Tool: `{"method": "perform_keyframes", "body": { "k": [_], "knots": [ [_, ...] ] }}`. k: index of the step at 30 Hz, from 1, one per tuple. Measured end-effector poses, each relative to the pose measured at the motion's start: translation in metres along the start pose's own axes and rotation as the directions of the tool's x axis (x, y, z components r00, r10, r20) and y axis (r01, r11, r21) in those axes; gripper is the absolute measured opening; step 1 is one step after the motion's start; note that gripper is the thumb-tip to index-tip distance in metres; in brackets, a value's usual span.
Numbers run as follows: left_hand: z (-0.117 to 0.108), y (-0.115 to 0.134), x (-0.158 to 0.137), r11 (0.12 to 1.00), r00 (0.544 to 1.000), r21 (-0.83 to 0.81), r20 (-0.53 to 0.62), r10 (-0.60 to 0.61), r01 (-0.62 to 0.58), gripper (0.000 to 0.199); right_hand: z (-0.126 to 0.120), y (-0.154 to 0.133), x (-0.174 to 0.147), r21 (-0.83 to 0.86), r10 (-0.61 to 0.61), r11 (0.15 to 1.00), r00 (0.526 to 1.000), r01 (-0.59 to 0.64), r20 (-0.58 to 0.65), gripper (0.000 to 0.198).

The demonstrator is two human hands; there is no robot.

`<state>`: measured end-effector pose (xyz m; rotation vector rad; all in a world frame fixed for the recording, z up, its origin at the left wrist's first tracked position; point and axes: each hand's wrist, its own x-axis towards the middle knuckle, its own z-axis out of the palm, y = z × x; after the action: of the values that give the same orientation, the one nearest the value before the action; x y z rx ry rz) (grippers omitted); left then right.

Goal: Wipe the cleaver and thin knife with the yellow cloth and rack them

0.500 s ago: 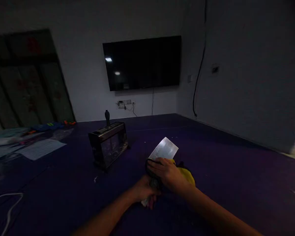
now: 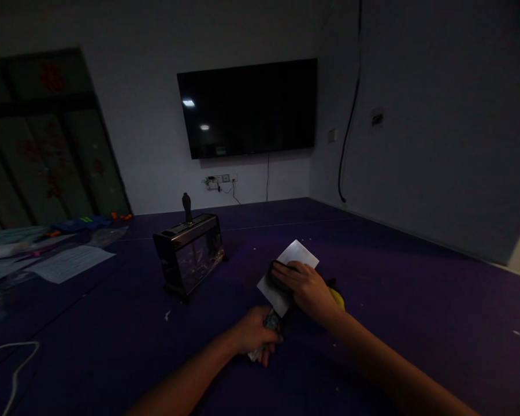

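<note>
The right hand had slid farther up the cleaver, baring steel near the handle. From where I stood, the cleaver was over the purple surface, its long axis running away and rightward from the left hand, which was wrapped around the handle. The right fingers lay across a dark pad on the blade; whether they gripped it, I couldn't tell. Behind the right wrist, something yellow was mostly hidden. Dim light blurred the handle's shape.

Bare forearms, bare hands
</note>
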<state>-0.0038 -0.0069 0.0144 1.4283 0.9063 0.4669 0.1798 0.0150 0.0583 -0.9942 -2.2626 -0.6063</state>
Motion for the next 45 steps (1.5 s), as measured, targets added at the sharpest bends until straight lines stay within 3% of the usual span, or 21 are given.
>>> {"method": "perform_keyframes", "body": {
  "k": [6,10,16,23,28,34,39,45],
  "knots": [
    [-0.001,0.001,-0.001,0.999,0.998,0.050,0.055,-0.006,0.003,0.031,-0.002,0.039,-0.003,-0.095,0.215,0.970,0.973,-0.223,-0.081,0.064],
    [0.001,0.004,-0.003,0.999,0.999,0.051,0.039,-0.014,0.012,0.029,-0.005,0.053,-0.006,-0.122,0.265,0.953,0.957,-0.279,-0.115,0.063],
    [0.001,0.003,-0.001,0.998,0.999,0.061,0.022,-0.023,0.022,0.024,0.000,0.045,-0.006,-0.115,0.206,0.969,0.971,-0.220,-0.122,0.059],
    [0.002,-0.001,0.002,1.000,1.000,0.017,-0.001,-0.014,0.014,0.026,0.005,-0.003,-0.001,-0.041,0.014,0.999,0.998,-0.016,-0.055,0.054],
    [0.003,-0.001,0.003,1.000,0.999,-0.005,-0.032,-0.001,0.001,0.019,0.008,-0.030,0.000,0.009,-0.116,0.993,0.993,0.116,-0.009,0.037],
    [0.004,-0.001,0.003,1.000,0.997,-0.023,-0.075,-0.017,0.015,0.016,0.015,-0.037,-0.002,0.046,-0.182,0.983,0.983,0.180,0.038,0.038],
    [0.003,-0.002,0.002,1.000,0.999,0.003,-0.041,0.009,-0.009,0.015,0.007,-0.031,0.000,0.044,-0.177,0.984,0.983,0.175,0.040,0.038],
    [0.001,0.001,0.000,0.999,1.000,0.040,0.007,-0.013,0.013,0.026,0.003,0.006,-0.001,-0.049,0.046,0.998,0.999,-0.047,-0.019,0.055]
  ]
}}
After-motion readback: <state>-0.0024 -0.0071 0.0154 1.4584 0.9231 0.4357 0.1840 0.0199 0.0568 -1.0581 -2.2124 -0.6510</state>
